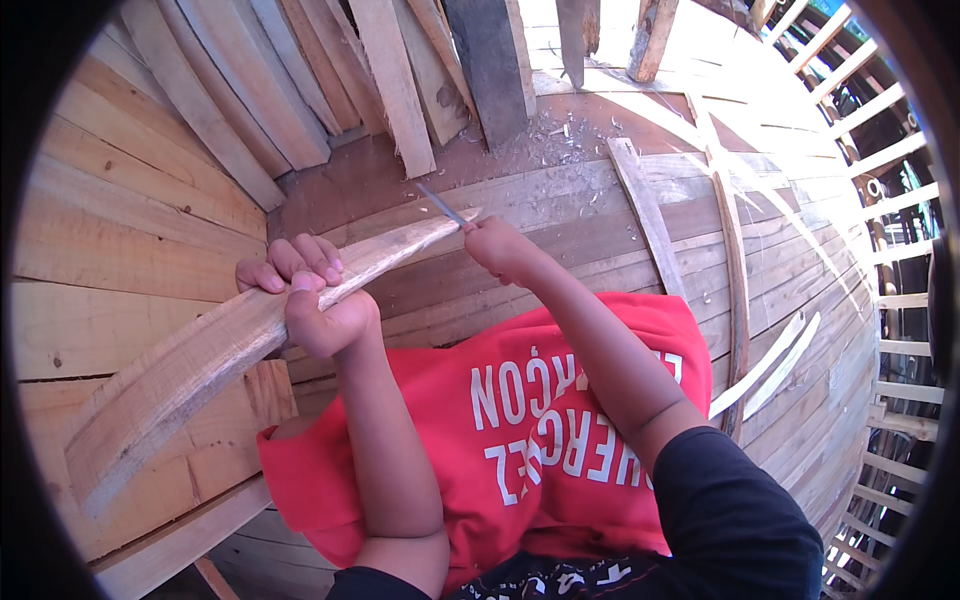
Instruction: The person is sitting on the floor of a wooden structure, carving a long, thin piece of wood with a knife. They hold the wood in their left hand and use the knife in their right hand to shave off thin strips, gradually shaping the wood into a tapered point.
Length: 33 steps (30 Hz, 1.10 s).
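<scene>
A long curved plank of pale wood (190, 365) slants from the lower left up toward the middle, its narrow tip at the upper right. My left hand (330, 310) is wrapped around the plank's middle, fingers over the top edge and thumb on the near side. At the tip, my right hand (500, 250) is closed around a handle that its fingers mostly hide. From that fist a thin grey blade of a knife (438, 204) sticks out to the upper left, across the plank's tip. A red cloth with white print (430, 370) lies over my lap beneath both arms.
Several boards (240, 80) lean at the upper left, beside a plank wall (130, 240). Wood shavings (575, 135) litter the slatted floor (800, 370). Loose strips (645, 215) and two pale curved offcuts (780, 365) lie to the right, before a slatted railing (905, 300).
</scene>
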Available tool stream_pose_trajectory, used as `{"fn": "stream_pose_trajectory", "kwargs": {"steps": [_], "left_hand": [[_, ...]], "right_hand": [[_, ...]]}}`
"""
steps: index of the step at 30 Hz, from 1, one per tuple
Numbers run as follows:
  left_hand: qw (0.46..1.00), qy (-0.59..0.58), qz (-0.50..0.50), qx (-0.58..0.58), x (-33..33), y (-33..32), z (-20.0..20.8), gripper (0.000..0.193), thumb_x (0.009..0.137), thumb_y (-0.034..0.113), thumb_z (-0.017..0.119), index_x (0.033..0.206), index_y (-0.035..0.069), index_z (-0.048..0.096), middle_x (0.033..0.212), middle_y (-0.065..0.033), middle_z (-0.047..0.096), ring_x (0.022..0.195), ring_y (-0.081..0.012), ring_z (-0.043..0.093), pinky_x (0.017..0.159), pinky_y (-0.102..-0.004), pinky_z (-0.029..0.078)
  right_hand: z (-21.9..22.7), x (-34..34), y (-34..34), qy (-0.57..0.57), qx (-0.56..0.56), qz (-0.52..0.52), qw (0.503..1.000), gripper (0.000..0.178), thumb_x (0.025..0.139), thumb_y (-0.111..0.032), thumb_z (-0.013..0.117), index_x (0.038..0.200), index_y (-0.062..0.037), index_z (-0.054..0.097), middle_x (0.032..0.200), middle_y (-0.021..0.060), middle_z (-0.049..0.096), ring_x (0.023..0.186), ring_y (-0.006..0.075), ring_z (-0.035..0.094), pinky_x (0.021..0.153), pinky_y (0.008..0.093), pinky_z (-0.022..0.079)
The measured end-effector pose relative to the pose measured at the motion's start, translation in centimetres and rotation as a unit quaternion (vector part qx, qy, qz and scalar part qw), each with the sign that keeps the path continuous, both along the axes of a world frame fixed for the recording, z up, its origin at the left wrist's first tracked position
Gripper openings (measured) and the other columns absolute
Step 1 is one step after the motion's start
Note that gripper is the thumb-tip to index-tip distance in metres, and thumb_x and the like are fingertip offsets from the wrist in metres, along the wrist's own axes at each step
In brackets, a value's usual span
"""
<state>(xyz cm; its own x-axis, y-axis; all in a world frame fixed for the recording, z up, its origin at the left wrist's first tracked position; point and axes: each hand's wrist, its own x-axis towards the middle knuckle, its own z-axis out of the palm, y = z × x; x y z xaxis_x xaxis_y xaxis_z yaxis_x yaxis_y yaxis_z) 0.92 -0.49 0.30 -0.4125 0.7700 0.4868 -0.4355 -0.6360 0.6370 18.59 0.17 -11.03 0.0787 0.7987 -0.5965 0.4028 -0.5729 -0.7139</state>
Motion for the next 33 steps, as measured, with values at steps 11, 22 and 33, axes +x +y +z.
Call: {"fn": "stream_pose_trajectory", "kwargs": {"steps": [11,22,33], "left_hand": [[1.000,0.000,-0.019,0.007,-0.1,-0.1,-0.1,0.023,0.064,0.007,0.046,0.082,0.014,0.034,0.061,0.0003,0.031,0.050,-0.0118,0.031,0.051,-0.0263,0.033],[1.000,0.001,-0.006,0.003,-0.6,0.0,-0.4,0.021,0.066,0.008,0.047,0.082,0.015,0.036,0.060,0.0013,0.034,0.050,-0.0108,0.031,0.050,-0.0254,0.033],[0.988,-0.089,0.089,-0.083,0.0,0.5,0.1,0.027,0.069,-0.004,0.046,0.084,0.014,0.032,0.063,-0.0008,0.035,0.052,-0.0113,0.032,0.050,-0.0259,0.034]], "right_hand": [[1.5,-0.9,-0.3,-0.058,0.056,-0.023,0.996,0.044,0.098,-0.030,0.043,0.105,0.0099,0.060,0.092,0.0297,0.065,0.087,0.0426,0.065,0.075,0.0471,0.051],[2.2,-3.3,-1.6,-0.070,0.116,0.030,0.990,0.041,0.097,-0.028,0.045,0.100,0.0088,0.062,0.098,0.0308,0.065,0.096,0.0425,0.064,0.085,0.0493,0.050],[0.1,-2.6,-1.0,-0.104,0.102,0.003,0.989,0.040,0.098,-0.028,0.044,0.101,0.0075,0.062,0.097,0.0328,0.065,0.092,0.0477,0.064,0.082,0.0515,0.050]]}}
